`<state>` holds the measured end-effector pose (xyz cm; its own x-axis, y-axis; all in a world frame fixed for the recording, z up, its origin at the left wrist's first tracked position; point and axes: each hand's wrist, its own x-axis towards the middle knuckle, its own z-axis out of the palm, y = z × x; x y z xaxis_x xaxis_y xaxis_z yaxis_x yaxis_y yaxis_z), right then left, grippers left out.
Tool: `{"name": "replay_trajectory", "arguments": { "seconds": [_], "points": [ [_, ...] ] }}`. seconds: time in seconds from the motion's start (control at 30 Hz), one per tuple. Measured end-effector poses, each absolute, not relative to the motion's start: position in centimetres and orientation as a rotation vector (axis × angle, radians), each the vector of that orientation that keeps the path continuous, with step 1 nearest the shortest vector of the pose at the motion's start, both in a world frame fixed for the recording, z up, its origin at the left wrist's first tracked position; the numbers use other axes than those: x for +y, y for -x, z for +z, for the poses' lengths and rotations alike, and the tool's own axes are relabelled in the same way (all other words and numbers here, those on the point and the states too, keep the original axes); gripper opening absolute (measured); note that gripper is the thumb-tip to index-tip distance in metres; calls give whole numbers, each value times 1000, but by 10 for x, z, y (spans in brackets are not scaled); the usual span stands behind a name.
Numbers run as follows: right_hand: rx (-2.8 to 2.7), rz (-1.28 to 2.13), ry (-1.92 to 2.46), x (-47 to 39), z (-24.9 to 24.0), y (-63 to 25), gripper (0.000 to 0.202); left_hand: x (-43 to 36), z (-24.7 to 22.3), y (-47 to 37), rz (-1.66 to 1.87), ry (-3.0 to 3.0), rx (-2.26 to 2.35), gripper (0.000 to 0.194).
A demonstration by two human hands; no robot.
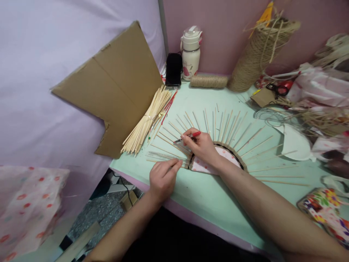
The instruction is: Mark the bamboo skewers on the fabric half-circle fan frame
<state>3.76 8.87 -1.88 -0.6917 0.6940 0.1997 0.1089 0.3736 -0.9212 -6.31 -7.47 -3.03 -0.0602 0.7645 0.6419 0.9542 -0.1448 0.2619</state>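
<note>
A half-round piece with pink-dotted fabric and a brown corded rim lies flat on the table. Thin wooden sticks fan out from its curved edge. My right hand is closed around a red-capped pen, its tip pointing left above the sticks. My left hand is closed near the left end of the rim, fingertips pressed at a greyish see-through strip that looks like a ruler, lying along the lowest left sticks. The left fingers partly cover it.
A bundle of sticks leans by a cardboard sheet on the left. Behind stand a bottle, a black phone, a small twine roll and a large twine cone. Bags and scraps crowd the right.
</note>
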Motion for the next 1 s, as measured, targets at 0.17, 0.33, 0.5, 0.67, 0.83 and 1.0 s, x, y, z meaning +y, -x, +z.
{"name": "replay_trajectory", "arguments": {
  "seconds": [0.17, 0.33, 0.5, 0.67, 0.83, 1.0],
  "points": [
    [-2066, 1316, 715, 89, -19, -38, 26, -72, -31, 61, -999, 1998, -1846, 23],
    [-2084, 1315, 719, 88, -18, -38, 25, -78, -35, 63, -966, 2003, -1881, 23],
    [-2098, 1319, 728, 89, -18, -38, 25, -78, -37, 63, -939, 2007, -1877, 22],
    [-2112, 1303, 738, 89, -18, -38, 26, -76, -38, 63, -948, 2012, -1854, 21],
    [-2100, 1294, 681, 87, -17, -40, 25, -77, -41, 62, -945, 2004, -1877, 19],
    [-2087, 1307, 604, 85, -17, -41, 23, -77, -40, 62, -956, 1990, -1875, 19]
  ]
}}
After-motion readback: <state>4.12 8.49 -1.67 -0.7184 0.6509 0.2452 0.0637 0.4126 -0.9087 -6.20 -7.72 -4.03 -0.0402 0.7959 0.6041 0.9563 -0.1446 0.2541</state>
